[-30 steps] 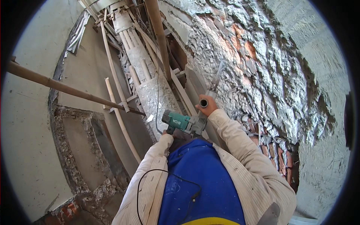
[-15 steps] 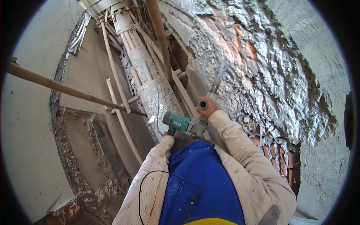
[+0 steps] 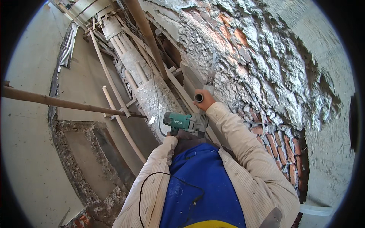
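Note:
A green and grey demolition hammer (image 3: 178,120) lies across the middle of the view, its chisel (image 3: 213,64) pointing up at rough, chipped plaster (image 3: 258,68); whether the tip touches it I cannot tell. My right hand (image 3: 205,99) is closed round the hammer's dark tubular side handle, toward the front. My left hand (image 3: 173,138) grips the rear handle at the lower left of the tool, its fingers partly hidden. A thin cable runs up from near that hand over the pale debris-strewn concrete.
Bamboo poles (image 3: 57,102) cross at left and rise at top centre (image 3: 146,32), beside a long concrete strip (image 3: 152,102) with pipes (image 3: 133,76) above it. Exposed brickwork (image 3: 289,152) lies at lower right, a plastered wall (image 3: 30,144) at far left.
The view has swung slightly, so the poles and wall sit tilted and shifted. My right hand and the chisel end have moved up and left in the picture; both hands keep their hold.

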Tool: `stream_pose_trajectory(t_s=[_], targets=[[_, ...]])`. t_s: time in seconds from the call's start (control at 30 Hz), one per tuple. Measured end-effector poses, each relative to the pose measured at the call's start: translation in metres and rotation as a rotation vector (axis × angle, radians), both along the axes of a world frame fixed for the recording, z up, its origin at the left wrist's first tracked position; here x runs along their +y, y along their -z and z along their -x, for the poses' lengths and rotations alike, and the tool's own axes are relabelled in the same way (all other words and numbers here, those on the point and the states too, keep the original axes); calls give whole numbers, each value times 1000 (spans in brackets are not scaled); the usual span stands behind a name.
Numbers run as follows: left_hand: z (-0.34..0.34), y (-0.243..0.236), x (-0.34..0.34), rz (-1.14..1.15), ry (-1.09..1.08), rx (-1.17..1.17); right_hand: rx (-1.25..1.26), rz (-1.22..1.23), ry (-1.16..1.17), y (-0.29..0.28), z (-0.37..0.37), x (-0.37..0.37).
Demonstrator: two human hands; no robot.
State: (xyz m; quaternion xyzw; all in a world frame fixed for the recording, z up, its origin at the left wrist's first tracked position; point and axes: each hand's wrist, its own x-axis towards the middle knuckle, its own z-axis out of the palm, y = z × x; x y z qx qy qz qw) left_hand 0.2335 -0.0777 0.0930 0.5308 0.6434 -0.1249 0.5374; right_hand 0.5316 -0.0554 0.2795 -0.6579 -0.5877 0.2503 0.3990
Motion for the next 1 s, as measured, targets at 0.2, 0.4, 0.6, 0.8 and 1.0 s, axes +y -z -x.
stream_pose_trajectory(t_s=[0.2, 0.4, 0.6, 0.8, 1.0], targets=[[-6, -2, 0, -87, 102, -5, 15, 43, -50, 1, -8, -1], [1, 0, 8, -56, 64, 23, 11, 54, -58, 5, -7, 3], [0, -6, 5, -106, 87, 32, 57, -91, -23, 5, -10, 2], [-4, -14, 9, -102, 142, 113, 54, -36, -19, -1, -5, 1], [2, 7, 17, -114, 95, 64, 45, -27, -28, -1, -5, 9]])
